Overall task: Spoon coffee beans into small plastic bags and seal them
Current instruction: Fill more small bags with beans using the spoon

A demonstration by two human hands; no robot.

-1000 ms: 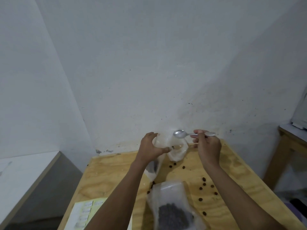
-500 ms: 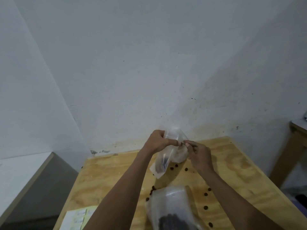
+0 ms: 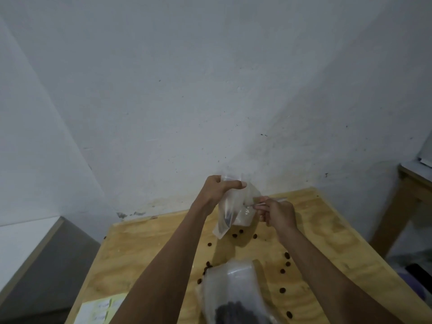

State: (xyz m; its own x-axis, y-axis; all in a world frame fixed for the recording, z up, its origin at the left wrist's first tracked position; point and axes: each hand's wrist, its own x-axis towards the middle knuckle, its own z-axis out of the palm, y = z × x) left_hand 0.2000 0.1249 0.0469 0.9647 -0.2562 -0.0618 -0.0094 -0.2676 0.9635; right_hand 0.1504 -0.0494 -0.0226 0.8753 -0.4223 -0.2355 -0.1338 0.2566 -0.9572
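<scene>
My left hand (image 3: 216,190) grips the top of a small clear plastic bag (image 3: 230,213) and holds it up above the far part of the plywood table (image 3: 145,249). My right hand (image 3: 277,212) pinches a metal spoon (image 3: 272,201) by its handle; the bowl end is inside the bag's side opening. A few dark beans show low in the small bag. A large clear bag of coffee beans (image 3: 233,291) stands at the near edge between my forearms. Loose coffee beans (image 3: 287,254) lie scattered on the table.
A white wall rises right behind the table. A sheet of yellow-green labels (image 3: 102,309) lies at the near left corner. A lower grey-topped surface (image 3: 25,239) is on the left, and another wooden table (image 3: 411,183) stands at the right.
The spoon, held level above the bag a second ago, has gone down into the small bag. My left hand has lifted the bag higher. The camera has tilted slightly.
</scene>
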